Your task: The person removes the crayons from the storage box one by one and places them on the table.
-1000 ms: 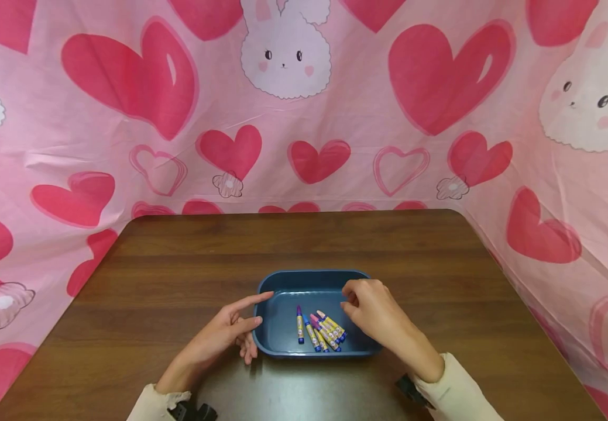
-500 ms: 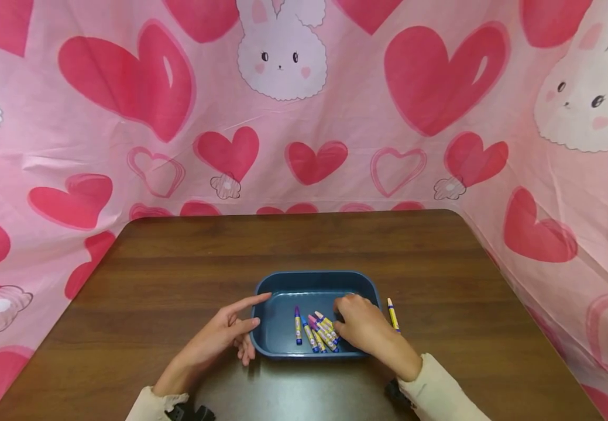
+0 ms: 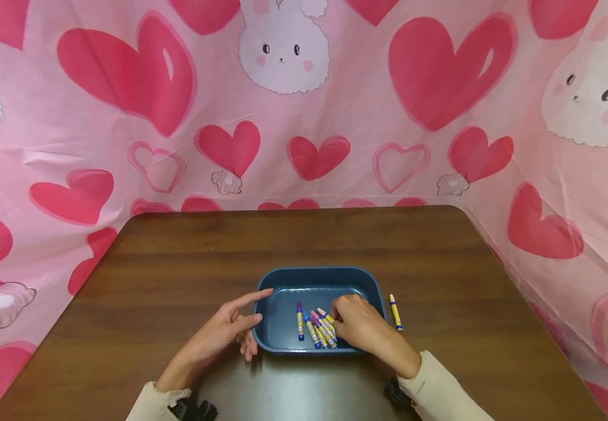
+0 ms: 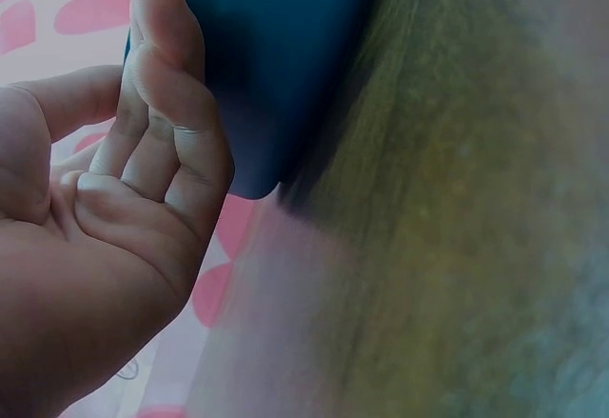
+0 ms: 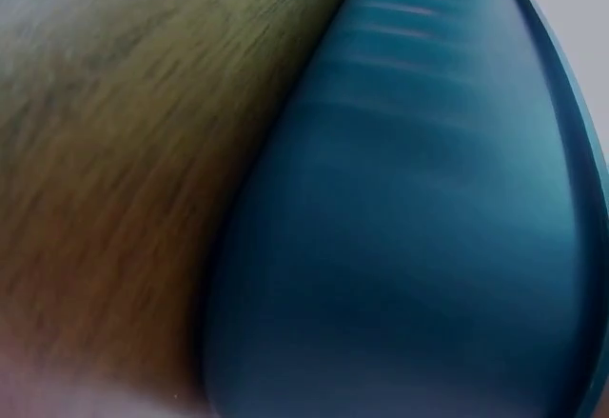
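A dark blue tray sits on the table, holding several crayons with yellow wrappers and coloured tips. At its left rim is my left hand, index finger stretched over the edge and thumb beside it; the other fingers stay outside, by the wall. The left wrist view shows those fingers against the tray's outer side. My right hand reaches into the tray's right part, fingers curled down at the crayons' right end. Its fingertips are hidden, so a grip cannot be made out. The right wrist view shows only the tray's outer wall and tabletop.
One pale-tipped yellow crayon lies on the brown wooden table, right of the tray. A pink cloth with hearts and rabbits hangs behind and along the sides.
My right hand has moved left and down from the tray's right rim to the crayons, uncovering the loose crayon on the table. My left hand stays at the left rim.
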Action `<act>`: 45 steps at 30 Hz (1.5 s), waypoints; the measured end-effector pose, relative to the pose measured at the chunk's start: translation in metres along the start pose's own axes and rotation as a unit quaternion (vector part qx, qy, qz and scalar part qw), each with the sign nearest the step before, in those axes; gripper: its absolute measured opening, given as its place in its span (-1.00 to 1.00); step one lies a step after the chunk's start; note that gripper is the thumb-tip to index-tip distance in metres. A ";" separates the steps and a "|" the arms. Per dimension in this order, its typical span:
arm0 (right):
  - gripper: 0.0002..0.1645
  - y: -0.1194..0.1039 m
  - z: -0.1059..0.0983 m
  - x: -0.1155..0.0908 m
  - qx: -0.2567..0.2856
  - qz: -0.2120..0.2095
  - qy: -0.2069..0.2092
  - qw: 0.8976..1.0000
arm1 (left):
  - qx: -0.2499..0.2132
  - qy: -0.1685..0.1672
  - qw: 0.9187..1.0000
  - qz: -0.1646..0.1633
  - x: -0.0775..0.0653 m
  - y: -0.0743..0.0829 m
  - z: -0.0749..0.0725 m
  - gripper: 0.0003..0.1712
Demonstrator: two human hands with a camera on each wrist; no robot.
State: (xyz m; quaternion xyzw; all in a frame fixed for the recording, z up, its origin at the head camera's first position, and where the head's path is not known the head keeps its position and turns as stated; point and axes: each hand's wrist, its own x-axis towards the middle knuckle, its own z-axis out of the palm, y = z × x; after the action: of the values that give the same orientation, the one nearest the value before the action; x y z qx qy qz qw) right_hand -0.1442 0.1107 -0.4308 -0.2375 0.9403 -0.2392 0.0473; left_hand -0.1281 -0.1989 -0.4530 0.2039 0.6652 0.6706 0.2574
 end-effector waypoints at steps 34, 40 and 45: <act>-0.66 -0.001 0.009 0.001 -0.057 0.000 0.063 0.996 | 0.002 -0.002 1.000 0.001 -0.001 -0.001 0.001 -0.35; -0.75 -0.004 0.003 0.001 -0.058 0.012 0.077 0.995 | -0.005 -0.006 1.000 0.006 -0.001 0.000 0.000 -0.36; -0.69 -0.003 -0.002 0.000 -0.062 0.012 0.091 0.994 | -0.018 -0.012 1.000 0.007 -0.001 -0.002 -0.001 -0.36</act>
State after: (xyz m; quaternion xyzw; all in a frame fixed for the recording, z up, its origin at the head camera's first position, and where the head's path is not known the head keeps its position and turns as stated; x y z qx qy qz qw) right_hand -0.1437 0.1093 -0.4280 -0.2057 0.9566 -0.2002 -0.0508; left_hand -0.1278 -0.1998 -0.4554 0.2119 0.6482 0.6818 0.2648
